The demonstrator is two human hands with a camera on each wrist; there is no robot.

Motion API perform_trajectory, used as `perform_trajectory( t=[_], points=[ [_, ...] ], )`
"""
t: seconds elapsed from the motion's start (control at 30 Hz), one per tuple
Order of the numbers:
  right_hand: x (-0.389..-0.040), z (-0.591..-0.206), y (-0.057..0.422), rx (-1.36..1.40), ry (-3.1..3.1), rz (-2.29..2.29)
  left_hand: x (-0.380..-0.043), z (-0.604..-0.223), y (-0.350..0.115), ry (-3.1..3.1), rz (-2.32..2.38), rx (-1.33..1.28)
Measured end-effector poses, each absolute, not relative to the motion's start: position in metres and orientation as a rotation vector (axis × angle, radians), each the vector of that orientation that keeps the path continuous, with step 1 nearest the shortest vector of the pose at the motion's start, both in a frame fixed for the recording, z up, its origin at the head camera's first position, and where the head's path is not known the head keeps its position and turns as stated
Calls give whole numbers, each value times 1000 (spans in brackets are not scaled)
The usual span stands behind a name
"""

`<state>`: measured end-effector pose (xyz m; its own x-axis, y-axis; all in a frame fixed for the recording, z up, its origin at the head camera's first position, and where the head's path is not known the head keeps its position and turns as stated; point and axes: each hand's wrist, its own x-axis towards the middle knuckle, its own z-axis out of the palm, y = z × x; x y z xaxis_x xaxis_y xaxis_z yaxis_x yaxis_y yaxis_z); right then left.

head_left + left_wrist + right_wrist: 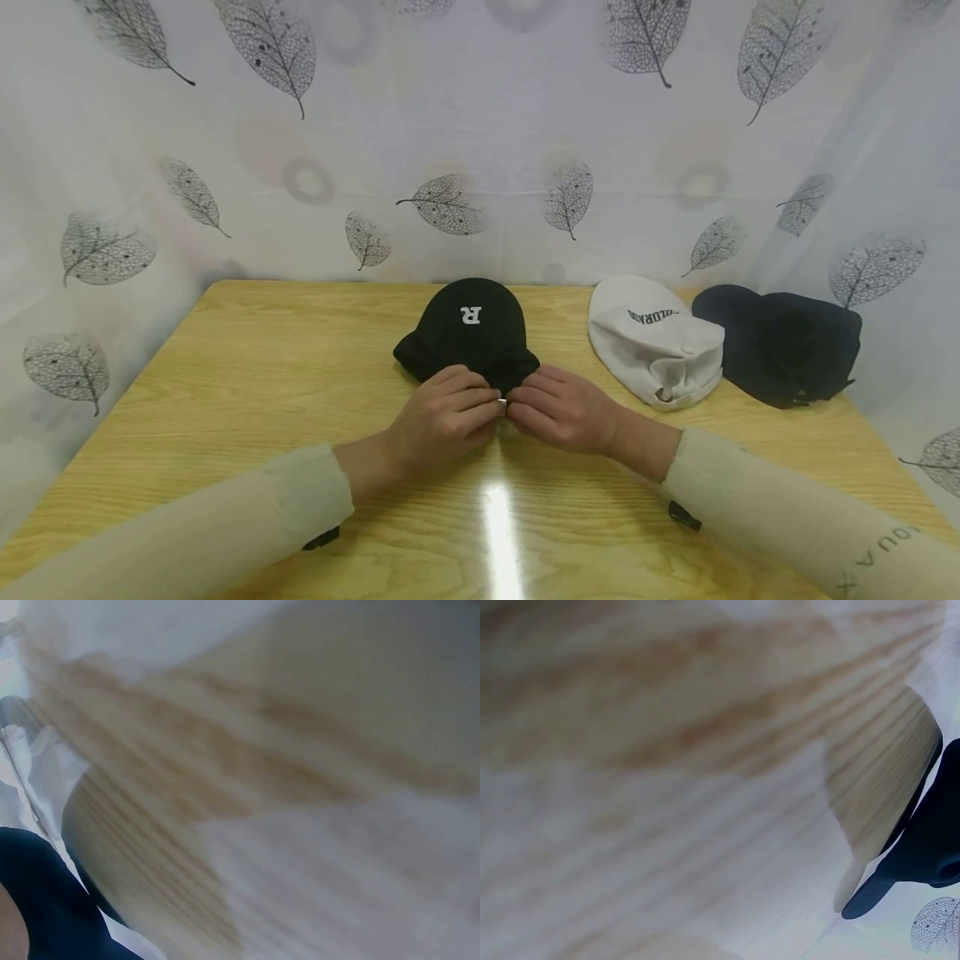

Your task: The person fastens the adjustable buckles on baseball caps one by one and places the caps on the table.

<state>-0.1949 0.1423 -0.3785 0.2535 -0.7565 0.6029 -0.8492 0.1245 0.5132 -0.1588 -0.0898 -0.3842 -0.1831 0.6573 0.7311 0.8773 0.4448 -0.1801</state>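
Observation:
In the head view a black cap (474,342) with a white letter R stands on the table, its crown upward. My left hand (442,414) pinches the cap's near edge, fingers curled. Close beside it, my right hand (564,410) pinches the same edge from the right. Between the fingertips of both hands shows a small shiny, pale piece (502,407) at the cap's near edge. Fingers hide most of this edge. Dark cloth of the cap appears at the lower left of the left wrist view and at the right side of the right wrist view.
A cream cap (637,329) with dark lettering lies to the right, overlapping a dark navy cap (787,346) at the table's right edge. The wood-grain table (247,375) reflects a bright light streak. Behind it hangs a white curtain (495,125) printed with leaves.

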Motion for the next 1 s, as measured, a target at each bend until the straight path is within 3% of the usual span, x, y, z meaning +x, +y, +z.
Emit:
perform_trajectory(
  t=[1.0],
  points=[
    [-196,-380,136,1689,-1491,203,-159,-385,-86,-1962,-389,-1305]
  ],
)
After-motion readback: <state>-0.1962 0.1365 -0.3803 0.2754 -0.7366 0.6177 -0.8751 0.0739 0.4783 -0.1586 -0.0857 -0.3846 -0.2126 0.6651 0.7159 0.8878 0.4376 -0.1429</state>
